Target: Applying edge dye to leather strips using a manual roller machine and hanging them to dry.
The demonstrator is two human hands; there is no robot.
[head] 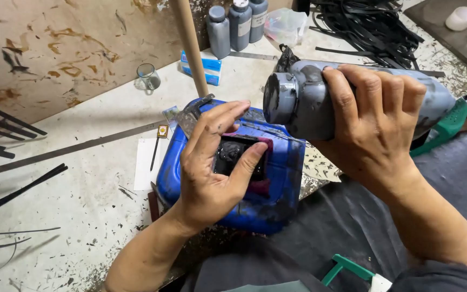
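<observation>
Over blue can (282,178) near desk (82,205) edge | left hand (212,167) fingers pinched black pad (231,157) | right hand (371,121) fingers wrapped grey bottle (309,100), tipped sideways | bottle looked stiff, ink-slick; grip mid-body.

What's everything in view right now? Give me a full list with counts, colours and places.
Large bottle: 1, grey, ink-stained, capped, lying sideways in the right hand.
Small pad: 1, black, held in the left hand over the jug.
Jug: 1, blue, lying flat at centre of the table.
Upright bottles: 3, grey, top centre.
Glass cup: 1, clear, left of the pole.
Wooden pole: 1, tan, standing behind the jug.
Small box: 1, blue and white, beside the pole.
Black strips: a pile, top right; more at left edge.
Plastic bag: 1, clear, top centre.
White tub: 1, top right corner.
Left hand: grips the pad.
Right hand: grips the large bottle.
</observation>
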